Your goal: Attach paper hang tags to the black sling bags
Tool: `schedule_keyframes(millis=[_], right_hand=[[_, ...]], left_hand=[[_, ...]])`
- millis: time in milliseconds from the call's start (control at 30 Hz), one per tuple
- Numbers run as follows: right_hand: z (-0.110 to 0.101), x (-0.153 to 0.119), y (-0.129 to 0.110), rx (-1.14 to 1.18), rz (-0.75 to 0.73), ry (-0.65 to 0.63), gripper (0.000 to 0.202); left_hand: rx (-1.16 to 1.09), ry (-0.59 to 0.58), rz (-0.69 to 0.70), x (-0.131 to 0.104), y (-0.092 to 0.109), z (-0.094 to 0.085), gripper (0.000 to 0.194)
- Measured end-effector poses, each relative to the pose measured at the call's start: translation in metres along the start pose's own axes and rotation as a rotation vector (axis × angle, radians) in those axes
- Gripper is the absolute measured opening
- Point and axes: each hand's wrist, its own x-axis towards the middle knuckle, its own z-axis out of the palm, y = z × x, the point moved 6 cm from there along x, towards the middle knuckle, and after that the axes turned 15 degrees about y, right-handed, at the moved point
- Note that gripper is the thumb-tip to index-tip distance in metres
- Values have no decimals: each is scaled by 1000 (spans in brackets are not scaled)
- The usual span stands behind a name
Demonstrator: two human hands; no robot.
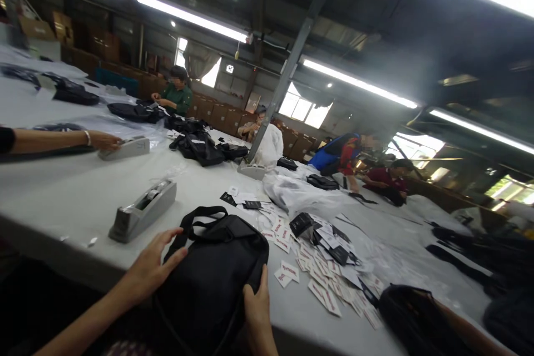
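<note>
A black bag (204,283) with a loop handle on top leans tilted at the table's front edge, its lower part out of view. My left hand (156,264) grips its upper left side, thumb across the front. On its right side my right hand (257,303) is closed around the edge, with the thumb in front. Just beyond the left hand stands a grey tape dispenser (144,211). Loose white tags with red print (323,272) and several black cards (302,225) are spread on the table to the right of the bag.
A co-worker's hand (106,142) rests at another tape dispenser (125,149) on the left. More black bags (198,147) and clear plastic sheets (287,192) lie on the white table (70,194). A slanting post (283,89) rises behind. At right, another person's arm (467,325) reaches a black bag (411,317).
</note>
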Motion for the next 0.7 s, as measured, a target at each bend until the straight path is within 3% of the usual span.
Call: schedule_keyframes(millis=[100,133,200,300,400,467,600,700], right_hand=[[-4,18,-2,-61,27,20,70],[-5,24,-6,-64,15,19,69],[-4,31,-11,-77,15,18,68],[0,36,-12,-117,41,18,67],[3,36,-4,-157,60,63,66],[6,35,3,-180,69,95,65],[10,36,16,-220,61,91,65],[6,38,23,-209,49,124,66]], left_hand=[[95,-116,-58,-26,-63,44,56],[101,-123,-63,-36,-76,51,58],[123,-136,-46,-49,-83,56,59],[194,-154,44,-32,-51,46,47],[283,-64,244,22,-6,38,45],[306,-109,338,56,10,51,52],[360,-478,287,90,5,101,44],[411,-571,246,96,0,116,35]])
